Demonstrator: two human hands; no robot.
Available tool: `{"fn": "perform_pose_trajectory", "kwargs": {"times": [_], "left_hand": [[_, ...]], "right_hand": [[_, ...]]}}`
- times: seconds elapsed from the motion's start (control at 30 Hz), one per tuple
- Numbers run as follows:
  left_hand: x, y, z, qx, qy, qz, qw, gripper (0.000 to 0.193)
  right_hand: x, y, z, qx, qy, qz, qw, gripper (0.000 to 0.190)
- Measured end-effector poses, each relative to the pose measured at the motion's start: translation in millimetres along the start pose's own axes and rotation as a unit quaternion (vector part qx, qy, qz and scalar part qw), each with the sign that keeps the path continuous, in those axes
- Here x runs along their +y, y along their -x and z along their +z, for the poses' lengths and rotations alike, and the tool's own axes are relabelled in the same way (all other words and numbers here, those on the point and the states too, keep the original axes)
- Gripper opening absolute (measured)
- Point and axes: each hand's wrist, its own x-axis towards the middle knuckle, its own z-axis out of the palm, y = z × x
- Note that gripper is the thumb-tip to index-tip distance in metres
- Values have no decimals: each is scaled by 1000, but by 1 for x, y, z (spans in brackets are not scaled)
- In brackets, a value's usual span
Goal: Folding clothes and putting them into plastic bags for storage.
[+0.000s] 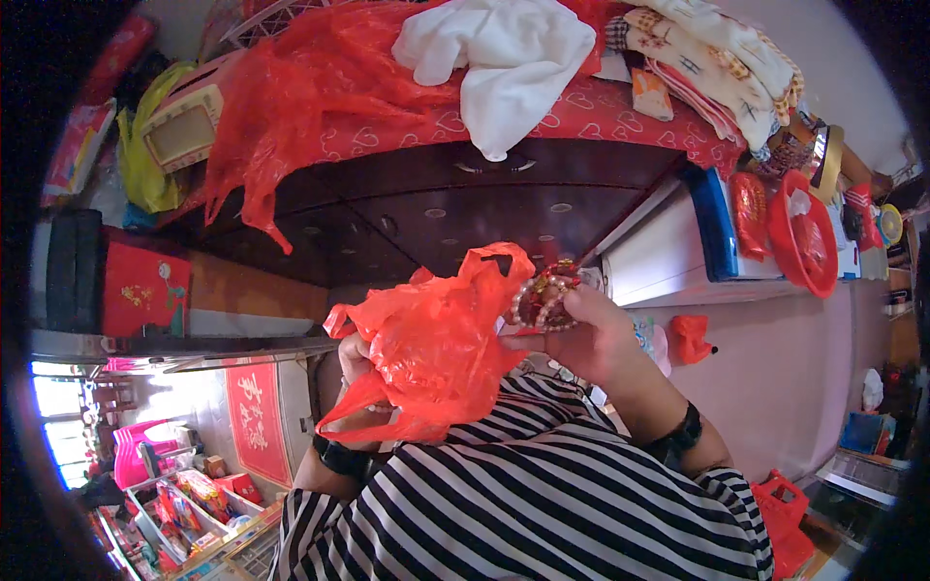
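Note:
Before my chest is a crumpled red plastic bag [443, 341] with its handles loose. My left hand [356, 359] grips the bag's left side; the bag hides part of the fingers. In my right hand [592, 327] is a bunch of beaded strings [545, 298], with pearl-like, red and gold beads, pinched near the thumb. The fingertips of this hand reach the right edge of the bag. What the bag holds, if anything, is hidden.
Ahead stands a dark cabinet [465, 196] under a red heart-patterned cloth [588, 109], bearing a white cloth [508, 58], red plastic bags [327, 80] and folded blankets [712, 65]. A white chest-like unit [654, 254] at right carries a red basin [801, 232].

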Motion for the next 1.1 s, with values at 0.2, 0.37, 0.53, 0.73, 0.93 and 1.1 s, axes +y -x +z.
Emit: {"fn": "perform_pose_trajectory", "kwargs": {"times": [0.2, 0.37, 0.53, 0.73, 0.93, 1.1], "left_hand": [[1, 2, -1, 14, -21, -4, 1000, 50], [3, 3, -1, 24, -35, -7, 999, 49], [4, 1, -2, 31, -51, -9, 998, 47], [5, 3, -3, 43, -77, -10, 996, 46], [6, 2, 2, 51, -121, -14, 991, 44], [11, 8, -6, 78, -166, -14, 983, 42]], "right_hand": [[2, 0, -18, 5, 127, -23, 992, 34], [-1, 0, -21, 20, -2, 47, 999, 27], [6, -14, -56, 71, 52, 79, 993, 17], [11, -43, -44, 98, 211, 100, 967, 27], [77, -96, -90, -126, 379, 21, 916, 41], [69, -88, -56, -149, 274, 34, 949, 41]]}}
